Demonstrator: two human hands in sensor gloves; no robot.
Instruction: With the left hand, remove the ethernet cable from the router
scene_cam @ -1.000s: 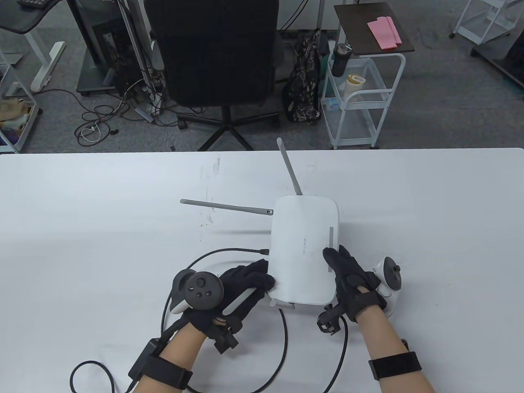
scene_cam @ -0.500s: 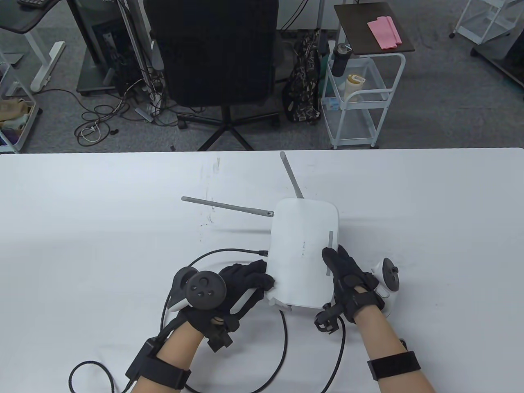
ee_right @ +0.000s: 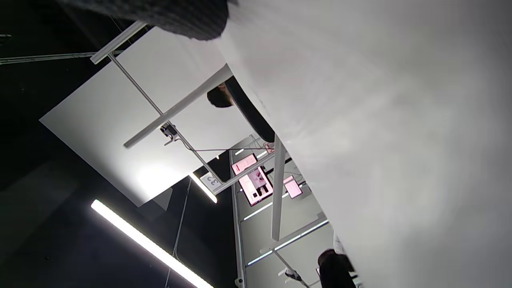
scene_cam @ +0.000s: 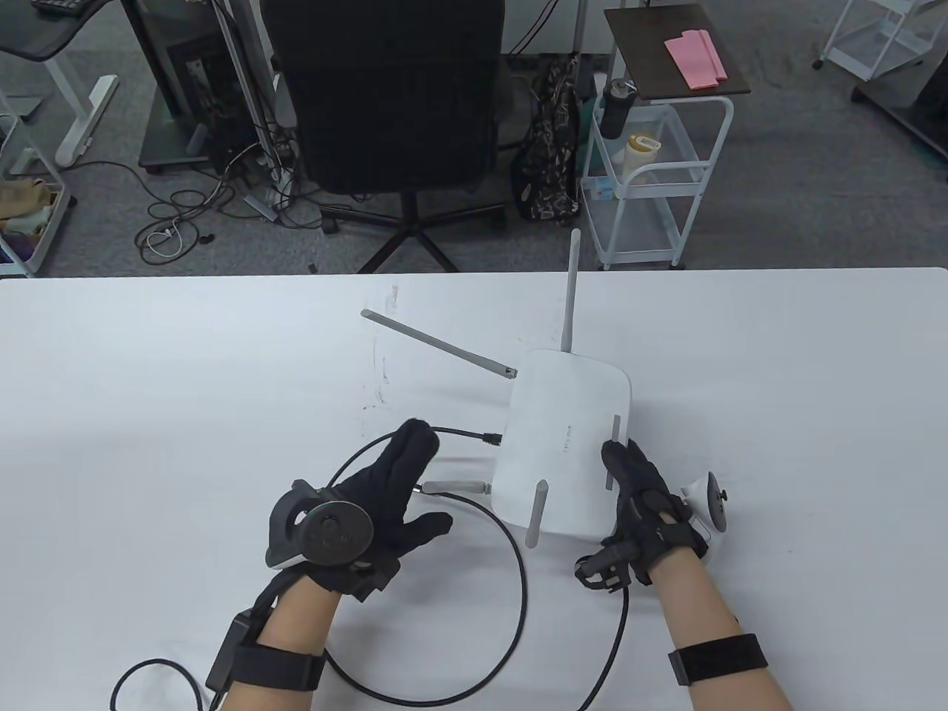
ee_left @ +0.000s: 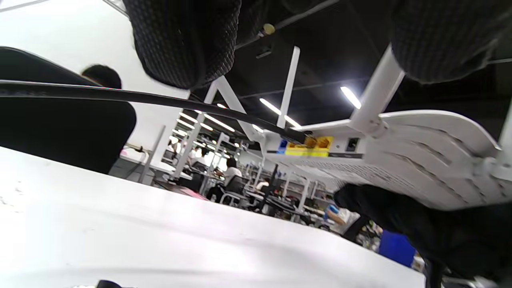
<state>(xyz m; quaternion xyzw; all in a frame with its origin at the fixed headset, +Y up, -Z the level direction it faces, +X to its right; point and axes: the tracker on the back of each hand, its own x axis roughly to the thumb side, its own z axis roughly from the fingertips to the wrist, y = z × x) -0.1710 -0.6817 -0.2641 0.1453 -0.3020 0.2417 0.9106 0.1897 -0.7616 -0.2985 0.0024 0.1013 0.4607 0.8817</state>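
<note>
The white router [scene_cam: 566,437] lies right of the table's middle, its left side raised in the left wrist view [ee_left: 420,144]. The black ethernet cable [scene_cam: 463,432] is plugged into the router's left side, at the yellow ports [ee_left: 308,141], and loops back toward me. My left hand [scene_cam: 426,478] is open with its fingers spread, just left of the router and over the cable, holding nothing. My right hand [scene_cam: 626,474] grips the router's right near edge, with fingers under it [ee_left: 400,216].
Grey antennas stick out of the router: two to the far side [scene_cam: 570,289], one to the left [scene_cam: 455,487], one toward me [scene_cam: 535,515]. A second black cable [scene_cam: 618,637] runs from my right wrist. A black office chair [scene_cam: 392,96] and a white cart [scene_cam: 652,185] stand beyond the table's far edge.
My left hand has let go of the router's near left corner, moved left and opened. The router has turned clockwise and shifted right and away in my right hand; two near antennas swung out.
</note>
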